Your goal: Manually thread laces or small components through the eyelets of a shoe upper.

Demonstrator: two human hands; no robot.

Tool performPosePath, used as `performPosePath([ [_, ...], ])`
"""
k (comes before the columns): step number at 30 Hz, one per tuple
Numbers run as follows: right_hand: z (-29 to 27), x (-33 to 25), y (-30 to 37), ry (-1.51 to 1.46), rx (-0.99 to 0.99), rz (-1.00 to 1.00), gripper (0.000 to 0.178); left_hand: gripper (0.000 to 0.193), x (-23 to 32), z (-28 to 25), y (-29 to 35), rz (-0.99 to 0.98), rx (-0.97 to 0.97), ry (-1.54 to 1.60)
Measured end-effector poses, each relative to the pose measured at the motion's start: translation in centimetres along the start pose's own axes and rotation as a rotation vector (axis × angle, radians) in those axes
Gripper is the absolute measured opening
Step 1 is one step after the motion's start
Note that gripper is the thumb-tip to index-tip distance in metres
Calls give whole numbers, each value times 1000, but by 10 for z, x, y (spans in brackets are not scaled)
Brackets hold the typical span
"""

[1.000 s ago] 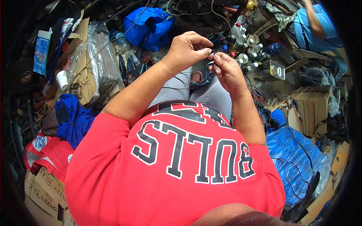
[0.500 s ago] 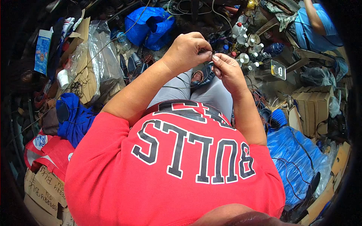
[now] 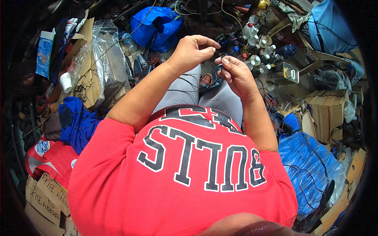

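Above my lap, my left hand (image 3: 193,53) holds nothing that I can see, its thumb and forefinger stretched out and slightly apart. Close by on the right, my right hand (image 3: 238,77) pinches a thin dark strand (image 3: 222,56) between thumb and forefinger, with a small dark loop showing at the fingertips. Whether it is thread or cord is too small to tell. Thin dark cords (image 3: 182,89) lie across my grey trousers (image 3: 173,98). A shoe (image 3: 212,80) shows between my knees, below the hands.
Several bottles (image 3: 256,59) stand beyond my right hand. A blue bag (image 3: 151,29) lies ahead on the left, near clear plastic sheeting (image 3: 106,59) and cardboard. To my right are a cardboard box (image 3: 321,118) and blue plastic (image 3: 303,165). A blue cloth (image 3: 76,120) lies on the left.
My left hand has let go at the right fingertips and drawn slightly away, its fingers opening out. My right hand keeps its pinch. At the far right, another person's arm has left view.
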State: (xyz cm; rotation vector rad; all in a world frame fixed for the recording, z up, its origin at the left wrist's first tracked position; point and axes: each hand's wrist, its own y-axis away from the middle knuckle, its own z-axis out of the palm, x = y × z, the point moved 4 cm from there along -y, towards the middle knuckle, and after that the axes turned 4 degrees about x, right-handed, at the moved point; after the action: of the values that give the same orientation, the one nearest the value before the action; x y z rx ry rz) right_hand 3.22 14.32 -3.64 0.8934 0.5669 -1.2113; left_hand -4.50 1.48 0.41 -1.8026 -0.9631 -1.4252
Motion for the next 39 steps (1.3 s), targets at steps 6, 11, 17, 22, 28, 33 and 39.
performPosePath([
  [6, -4, 3, -3, -5, -27, -25, 18, 13, 4, 0, 4, 131, 15, -29],
  [11, -2, 1, -1, 58, 22, -57, 18, 12, 25, 2, 6, 519, 6, -511],
  [17, 0, -2, 3, 292, 14, -80, 18, 8, 29, 3, 9, 654, -34, -744],
  [22, 1, 1, 3, 340, 71, -72, 20, 8, 33, 7, 10, 653, -61, -858],
  [28, -4, 4, 1, 220, 0, -64, 19, 15, 2, 2, 1, 178, -79, -285],
  [33, -8, 7, -1, 138, 0, -50, 16, 21, -16, 0, 2, -136, -94, 233],
  [39, -7, 6, -3, 121, -19, -77, 17, 23, -15, 6, 10, -225, -110, 372],
])
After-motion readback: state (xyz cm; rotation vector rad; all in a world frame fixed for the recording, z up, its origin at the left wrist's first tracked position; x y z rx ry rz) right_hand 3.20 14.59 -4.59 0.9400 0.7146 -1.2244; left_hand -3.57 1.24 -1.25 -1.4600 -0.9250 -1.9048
